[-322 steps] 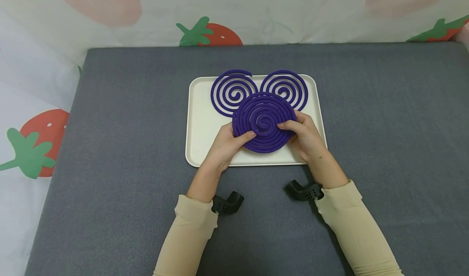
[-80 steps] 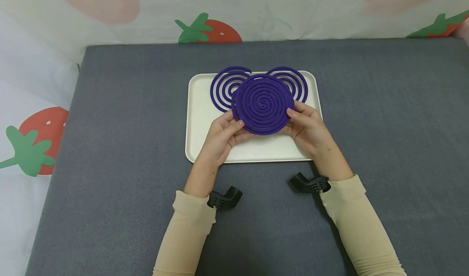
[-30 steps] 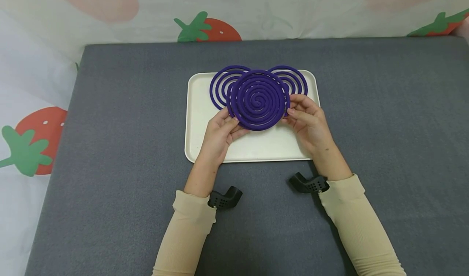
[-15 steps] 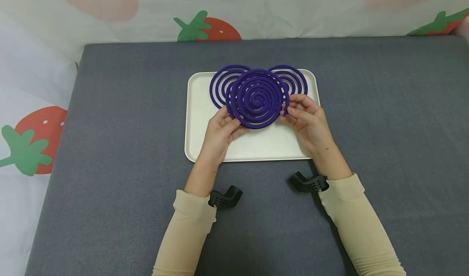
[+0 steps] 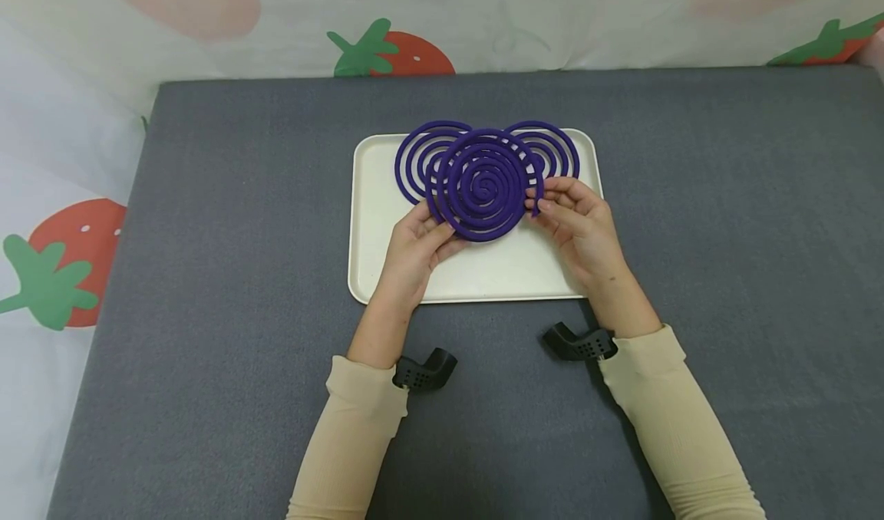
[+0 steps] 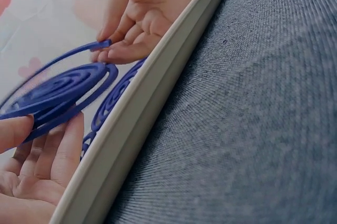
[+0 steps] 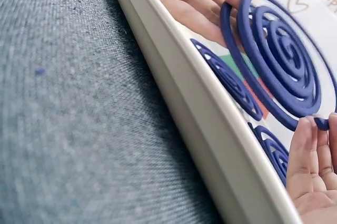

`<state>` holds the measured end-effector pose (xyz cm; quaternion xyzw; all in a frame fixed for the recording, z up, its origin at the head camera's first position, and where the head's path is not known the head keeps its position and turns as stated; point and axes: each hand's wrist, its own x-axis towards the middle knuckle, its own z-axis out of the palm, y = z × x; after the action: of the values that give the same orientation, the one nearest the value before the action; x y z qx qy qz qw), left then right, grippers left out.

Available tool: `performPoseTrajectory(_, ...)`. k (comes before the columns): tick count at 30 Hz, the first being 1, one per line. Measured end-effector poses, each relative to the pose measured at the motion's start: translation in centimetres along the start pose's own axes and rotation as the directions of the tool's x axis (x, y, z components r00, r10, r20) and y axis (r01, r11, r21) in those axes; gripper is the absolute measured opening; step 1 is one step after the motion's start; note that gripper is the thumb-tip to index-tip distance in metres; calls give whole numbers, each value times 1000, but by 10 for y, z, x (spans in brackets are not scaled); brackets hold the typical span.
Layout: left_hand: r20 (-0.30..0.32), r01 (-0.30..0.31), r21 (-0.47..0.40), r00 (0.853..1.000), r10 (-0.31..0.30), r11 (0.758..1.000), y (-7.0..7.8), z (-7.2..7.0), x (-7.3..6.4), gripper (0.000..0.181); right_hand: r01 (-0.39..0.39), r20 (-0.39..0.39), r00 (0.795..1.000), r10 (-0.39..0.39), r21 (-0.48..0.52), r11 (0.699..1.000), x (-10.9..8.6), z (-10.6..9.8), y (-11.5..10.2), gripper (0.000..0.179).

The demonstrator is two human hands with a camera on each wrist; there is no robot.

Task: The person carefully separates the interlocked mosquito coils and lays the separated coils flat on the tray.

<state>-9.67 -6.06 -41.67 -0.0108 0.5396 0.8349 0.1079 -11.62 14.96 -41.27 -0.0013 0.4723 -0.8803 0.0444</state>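
A pair of purple-blue mosquito coils (image 5: 486, 188), nested in each other, is held above the white tray (image 5: 497, 274). Gaps show between their rings, and one outer ring stands off from the rest. My left hand (image 5: 409, 255) grips the lower left rim, thumb on top and fingers beneath. At the right side, my right hand (image 5: 583, 232) pinches the loose outer end between thumb and fingers; the right wrist view shows this end (image 7: 321, 124) up close. Behind them, a left coil (image 5: 413, 156) and a right coil (image 5: 562, 152) lie on the tray's far part, both partly covered.
The tray rests on a grey cloth-covered table (image 5: 242, 236). Both coils on it reach over its far rim. A strawberry-printed curtain (image 5: 587, 21) hangs behind the table. Each wrist carries a black camera mount, such as the left mount (image 5: 427, 370).
The held coils were a tight disc and have moved away from me, then slightly left. Their rings have spread apart, and my right hand has drawn the outer end loose, shifting a little left.
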Motion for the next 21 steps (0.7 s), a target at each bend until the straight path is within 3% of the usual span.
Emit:
performPoseTrajectory(12,19,-4,-31,1000,4,1000,0,-1,0,40,-33,0,999,33,-57,998,0,0,0,28)
performPoseTrajectory(21,10,5,-61,1000,-4,998,0,-2,-1,39,-33,-12,999,34,26,999,-1,0,-1,27)
